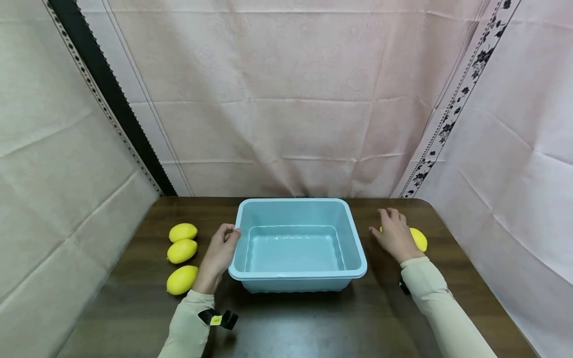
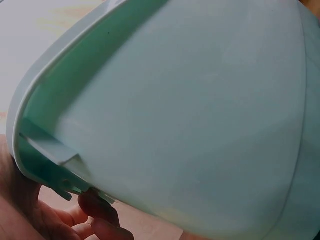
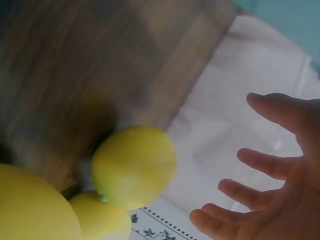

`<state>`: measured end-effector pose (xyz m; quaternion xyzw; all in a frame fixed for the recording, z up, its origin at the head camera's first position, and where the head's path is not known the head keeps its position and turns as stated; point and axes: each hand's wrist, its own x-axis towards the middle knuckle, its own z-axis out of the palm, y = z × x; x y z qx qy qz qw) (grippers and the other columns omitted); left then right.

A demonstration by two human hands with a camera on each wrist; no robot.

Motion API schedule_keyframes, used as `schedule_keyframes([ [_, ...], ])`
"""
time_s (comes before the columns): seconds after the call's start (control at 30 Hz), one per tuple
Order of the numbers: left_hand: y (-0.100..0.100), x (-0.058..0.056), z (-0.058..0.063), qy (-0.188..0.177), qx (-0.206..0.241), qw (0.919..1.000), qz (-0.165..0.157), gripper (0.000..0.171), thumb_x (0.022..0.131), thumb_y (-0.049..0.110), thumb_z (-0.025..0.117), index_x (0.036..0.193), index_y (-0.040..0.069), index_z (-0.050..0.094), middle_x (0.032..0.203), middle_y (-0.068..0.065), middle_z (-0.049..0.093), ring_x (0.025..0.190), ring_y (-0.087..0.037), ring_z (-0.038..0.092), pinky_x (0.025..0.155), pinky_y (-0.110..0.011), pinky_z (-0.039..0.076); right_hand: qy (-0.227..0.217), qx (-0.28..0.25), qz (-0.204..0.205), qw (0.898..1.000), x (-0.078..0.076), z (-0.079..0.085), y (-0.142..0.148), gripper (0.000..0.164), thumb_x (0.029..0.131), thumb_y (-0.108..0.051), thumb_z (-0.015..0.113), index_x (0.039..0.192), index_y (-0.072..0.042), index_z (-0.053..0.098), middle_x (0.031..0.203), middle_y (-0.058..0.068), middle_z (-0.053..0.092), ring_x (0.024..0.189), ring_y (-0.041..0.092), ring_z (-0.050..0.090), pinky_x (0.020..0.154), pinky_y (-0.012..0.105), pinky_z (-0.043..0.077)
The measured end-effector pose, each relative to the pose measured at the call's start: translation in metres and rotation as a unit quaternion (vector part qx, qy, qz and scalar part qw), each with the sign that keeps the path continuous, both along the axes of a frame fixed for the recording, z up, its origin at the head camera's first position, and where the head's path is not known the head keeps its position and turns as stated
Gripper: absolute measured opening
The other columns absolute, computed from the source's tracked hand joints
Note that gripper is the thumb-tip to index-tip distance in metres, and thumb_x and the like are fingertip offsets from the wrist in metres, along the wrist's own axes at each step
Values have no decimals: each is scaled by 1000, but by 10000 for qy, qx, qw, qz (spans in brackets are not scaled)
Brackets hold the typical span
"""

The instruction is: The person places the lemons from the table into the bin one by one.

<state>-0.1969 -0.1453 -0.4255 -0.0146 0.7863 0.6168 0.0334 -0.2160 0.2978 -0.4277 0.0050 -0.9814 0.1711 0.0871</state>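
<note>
A light blue plastic basin (image 1: 293, 248) stands on the table with nothing inside it. My left hand (image 1: 221, 253) grips the rim at the basin's left side; the left wrist view shows its fingers (image 2: 100, 212) curled under the edge. To the right of the basin, my right hand (image 1: 394, 234) is over yellow lemons, its fingers spread and nothing held. One lemon (image 1: 418, 239) shows beside this hand in the head view, the others there mostly hidden by it. Three lemons appear in the right wrist view, the roundest lemon (image 3: 134, 166) lying closest to the fingertips.
Three more lemons lie in a column left of my left hand: a far lemon (image 1: 183, 232), a middle lemon (image 1: 181, 251) and a near lemon (image 1: 181, 280). The dark wooden table (image 1: 286, 323) is bounded by pale cloth (image 1: 286, 124) at the back and both sides.
</note>
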Motion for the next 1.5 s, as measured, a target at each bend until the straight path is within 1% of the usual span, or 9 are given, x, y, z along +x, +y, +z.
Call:
schedule_keyframes([
  [0.13, -3, 0, 1, -1, 51, 10000, 64, 31, 113, 29, 47, 129, 2, 51, 106, -14, 55, 91, -23, 52, 74, -33, 46, -197, 304, -48, 9993, -16, -5, 3, 65, 100, -19, 71, 149, 12, 42, 150, 45, 33, 138, 67, 29, 107, 76, 34],
  [0.27, -4, 0, 3, -8, 58, 10000, 48, 31, 113, 29, 47, 129, 2, 50, 105, -13, 54, 90, -22, 52, 73, -33, 45, -545, 228, -121, 9982, -26, -10, 6, 68, 100, -18, 71, 153, 10, 38, 152, 45, 30, 137, 67, 30, 105, 77, 37],
  [0.4, -4, -1, 2, 8, 55, 10000, 14, 32, 113, 30, 47, 130, 2, 50, 106, -13, 54, 90, -23, 52, 73, -33, 46, -729, 135, -146, 9971, -30, -15, 9, 68, 101, -17, 70, 153, 9, 37, 151, 45, 30, 134, 67, 34, 103, 74, 40],
  [0.6, -2, -2, -1, 11, 39, 10000, 3, 30, 113, 29, 47, 128, 2, 51, 103, -13, 53, 90, -23, 51, 74, -33, 45, -703, 224, -170, 9971, -24, -23, 15, 64, 101, -16, 69, 151, 10, 39, 148, 45, 35, 131, 66, 36, 102, 73, 42],
  [0.73, -1, -2, -3, 0, 42, 10000, 8, 29, 113, 28, 46, 127, 2, 52, 103, -13, 53, 90, -23, 51, 75, -33, 45, -572, 397, -100, 9975, -15, -27, 17, 62, 100, -15, 71, 148, 12, 42, 139, 45, 43, 125, 65, 44, 99, 72, 45],
  [0.9, 0, 0, -4, -29, 68, 10000, 1, 31, 113, 29, 46, 128, 2, 52, 106, -15, 55, 91, -24, 53, 75, -33, 47, -281, 801, -93, 9963, -4, -33, 16, 60, 96, -13, 76, 142, 13, 48, 127, 43, 51, 113, 63, 52, 88, 71, 49],
  [1.07, 1, 1, -2, -82, 77, 9999, -13, 33, 113, 31, 46, 130, 3, 51, 112, -17, 57, 94, -25, 56, 75, -33, 49, -115, 960, -161, 9952, 1, -36, 15, 59, 91, -8, 79, 138, 12, 51, 122, 42, 53, 109, 62, 54, 83, 71, 51],
  [1.27, 0, 2, -1, -127, 13, 9999, 5, 33, 114, 31, 46, 131, 3, 50, 113, -16, 54, 95, -25, 54, 75, -33, 48, -438, 711, -105, 9965, 2, -37, 11, 64, 93, -11, 80, 143, 11, 48, 126, 42, 50, 108, 60, 56, 85, 70, 53],
  [1.5, -1, 1, -2, -38, 41, 10000, -1, 33, 114, 31, 46, 131, 2, 51, 112, -17, 56, 94, -26, 54, 76, -33, 47, -863, 387, -132, 9954, -3, -44, 9, 66, 96, -20, 77, 147, 9, 46, 127, 42, 49, 95, 52, 63, 84, 66, 55],
])
